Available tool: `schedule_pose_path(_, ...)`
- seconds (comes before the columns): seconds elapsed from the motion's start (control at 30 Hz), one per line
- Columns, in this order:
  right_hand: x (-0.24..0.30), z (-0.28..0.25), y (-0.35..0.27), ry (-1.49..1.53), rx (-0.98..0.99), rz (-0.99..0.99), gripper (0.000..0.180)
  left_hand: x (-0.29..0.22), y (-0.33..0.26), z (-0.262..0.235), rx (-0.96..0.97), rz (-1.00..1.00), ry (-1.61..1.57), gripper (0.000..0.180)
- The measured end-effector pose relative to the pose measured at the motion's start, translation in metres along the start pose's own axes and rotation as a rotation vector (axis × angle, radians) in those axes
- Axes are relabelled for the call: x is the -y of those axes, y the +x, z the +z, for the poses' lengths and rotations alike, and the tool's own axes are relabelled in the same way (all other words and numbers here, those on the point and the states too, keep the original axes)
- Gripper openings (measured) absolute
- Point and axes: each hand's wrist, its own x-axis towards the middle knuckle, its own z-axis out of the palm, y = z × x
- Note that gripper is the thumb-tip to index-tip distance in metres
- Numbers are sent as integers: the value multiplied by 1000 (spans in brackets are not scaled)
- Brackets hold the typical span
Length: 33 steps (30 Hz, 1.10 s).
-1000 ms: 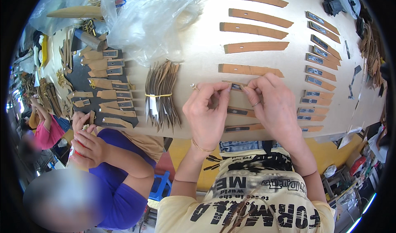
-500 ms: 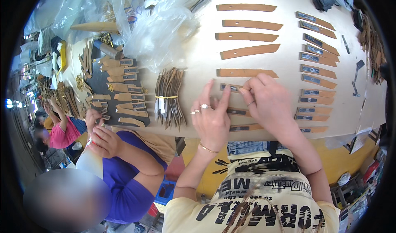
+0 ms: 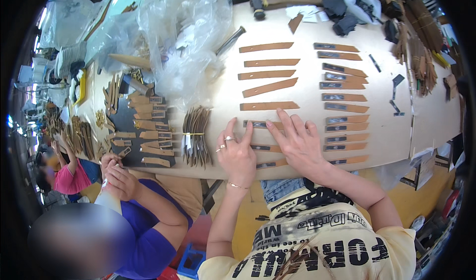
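My left hand (image 3: 235, 151) lies on the table with its fingers apart, the index fingertip at the left part of a brown leather strip (image 3: 256, 124) that carries a dark patch. My right hand (image 3: 301, 144) is spread flat, a fingertip at the right end of that patch and its fingers partly covering the strip. Two more patched strips (image 3: 261, 147) lie just below, partly hidden by my hands. Above is a column of plain leather strips (image 3: 270, 106), each with a small slot near its left end. At the right stands a column of patched strips (image 3: 345, 127).
A banded bundle of strips (image 3: 194, 140) lies left of my hands. Further left, a co-worker's hands (image 3: 119, 177) work beside a black board (image 3: 130, 153) with several strips. Clear plastic bags (image 3: 183, 42) are heaped behind. Loose dark patches (image 3: 396, 86) lie at the right.
My right hand has gone from a pinch at the patch's right end to fingers spread over the strip. My left index finger stays on the strip. The whole view has shifted.
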Motion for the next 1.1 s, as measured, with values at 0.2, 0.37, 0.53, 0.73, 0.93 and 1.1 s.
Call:
schedule_pose_path(0.2,-34,-22,-30,64,-98,47,34,0,-3,0,17,-57,-205,46)
schedule_pose_path(0.37,-105,-47,-66,256,-339,503,25,-16,-10,-10,-26,-57,-288,42)
schedule_pose_path(0.53,-199,-48,-76,228,-444,773,24,-35,0,-26,-153,-89,-378,38)
schedule_pose_path(0.73,-251,-20,-37,66,-362,711,24,-83,22,-35,-193,33,-451,32)
schedule_pose_path(0.93,-248,-38,-32,822,-260,957,16,-126,34,-28,42,67,-804,28)
schedule_pose_path(1.1,-187,-68,-56,1715,-253,714,13,-157,50,-21,277,0,-1177,45)
